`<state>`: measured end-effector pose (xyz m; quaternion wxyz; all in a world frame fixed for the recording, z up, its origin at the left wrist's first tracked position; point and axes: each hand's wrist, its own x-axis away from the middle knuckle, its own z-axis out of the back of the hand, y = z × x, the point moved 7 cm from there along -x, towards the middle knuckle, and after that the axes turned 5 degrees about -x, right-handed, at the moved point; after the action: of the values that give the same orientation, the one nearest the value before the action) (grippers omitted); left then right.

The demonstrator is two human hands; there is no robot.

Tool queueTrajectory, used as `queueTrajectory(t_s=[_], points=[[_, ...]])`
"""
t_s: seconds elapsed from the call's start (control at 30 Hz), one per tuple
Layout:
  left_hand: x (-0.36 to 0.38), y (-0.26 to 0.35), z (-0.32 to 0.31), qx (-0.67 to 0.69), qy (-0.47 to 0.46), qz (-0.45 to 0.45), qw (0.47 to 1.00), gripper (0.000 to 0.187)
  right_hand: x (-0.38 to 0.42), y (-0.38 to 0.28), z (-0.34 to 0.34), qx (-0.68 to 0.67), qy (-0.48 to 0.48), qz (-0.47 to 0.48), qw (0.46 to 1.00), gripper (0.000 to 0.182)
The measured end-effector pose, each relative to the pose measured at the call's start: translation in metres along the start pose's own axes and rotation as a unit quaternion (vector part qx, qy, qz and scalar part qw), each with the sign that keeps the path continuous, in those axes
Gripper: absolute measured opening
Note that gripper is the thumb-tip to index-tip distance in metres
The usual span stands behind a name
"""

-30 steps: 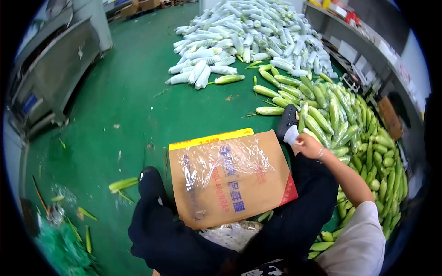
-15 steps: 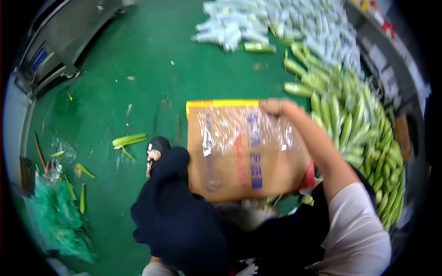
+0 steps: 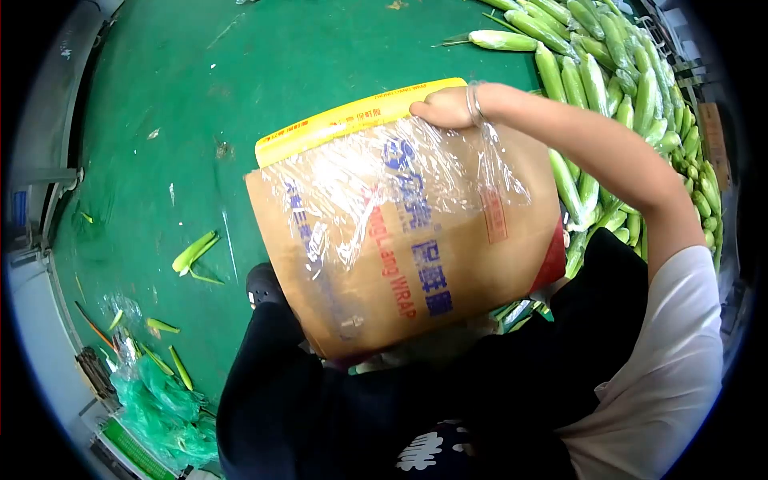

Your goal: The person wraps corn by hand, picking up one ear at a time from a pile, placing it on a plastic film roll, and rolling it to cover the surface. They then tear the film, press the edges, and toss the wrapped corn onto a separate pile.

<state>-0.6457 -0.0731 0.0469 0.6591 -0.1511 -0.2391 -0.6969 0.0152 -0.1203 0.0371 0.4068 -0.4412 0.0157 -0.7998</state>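
A large brown cardboard box [image 3: 360, 248] with blue and red print lies tilted across my lap. Clear plastic film [image 3: 336, 176] covers part of its upper face, and a yellow strip [image 3: 352, 120] with red print runs along its far edge. My right hand [image 3: 445, 109], a bracelet at its wrist, is closed over that far edge near the strip's right end. My left hand is out of view.
Many green corn ears [image 3: 592, 80] are heaped along the right side of the green floor [image 3: 176, 104]. Loose husk pieces [image 3: 194, 253] lie at the left, near a crumpled green plastic bag [image 3: 160, 408]. A metal frame [image 3: 64, 176] stands at the far left edge.
The box has tilted and appears closer, and more of the yellow strip shows. My right hand is still on its far edge. The view has shifted, with the corn now higher in the frame.
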Motion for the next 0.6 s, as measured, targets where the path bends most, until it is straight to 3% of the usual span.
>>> queueTrajectory(t_s=[0.07, 0.13, 0.17, 0.3, 0.37, 0.47, 0.53, 0.57, 0.6], points=[[0.001, 0.001, 0.004, -0.009, -0.004, 0.014, 1.000, 0.025, -0.003, -0.002, -0.006, 0.015, -0.022, 0.030, 0.999, 0.060], [0.004, 0.001, 0.006, -0.014, -0.008, 0.019, 1.000, 0.025, 0.003, -0.004, -0.002, 0.050, 0.021, 0.065, 0.996, 0.053], [0.004, 0.001, 0.009, -0.018, -0.009, 0.020, 1.000, 0.025, 0.004, -0.004, -0.004, 0.047, -0.026, 0.045, 0.998, 0.046], [0.003, -0.001, 0.009, -0.013, 0.001, 0.017, 1.000, 0.026, -0.006, -0.002, -0.006, 0.064, -0.015, 0.060, 0.996, 0.046], [0.003, -0.004, 0.010, -0.006, 0.023, 0.006, 1.000, 0.027, 0.007, -0.007, 0.003, 0.024, 0.040, 0.034, 0.998, 0.066], [0.006, -0.006, 0.019, 0.000, 0.057, -0.033, 0.998, 0.027, 0.028, -0.003, 0.007, -0.014, 0.123, 0.016, 0.992, 0.064], [0.004, -0.002, 0.026, 0.001, 0.071, -0.063, 0.995, 0.028, 0.043, 0.013, 0.007, 0.074, 0.223, 0.017, 0.972, 0.068], [0.003, 0.004, 0.032, 0.009, 0.084, -0.077, 0.993, 0.028, 0.081, 0.014, 0.015, 0.050, 0.213, -0.007, 0.976, 0.071], [0.004, 0.004, 0.041, 0.012, 0.096, -0.086, 0.992, 0.028, 0.114, 0.016, 0.019, 0.037, 0.225, 0.038, 0.973, 0.061]])
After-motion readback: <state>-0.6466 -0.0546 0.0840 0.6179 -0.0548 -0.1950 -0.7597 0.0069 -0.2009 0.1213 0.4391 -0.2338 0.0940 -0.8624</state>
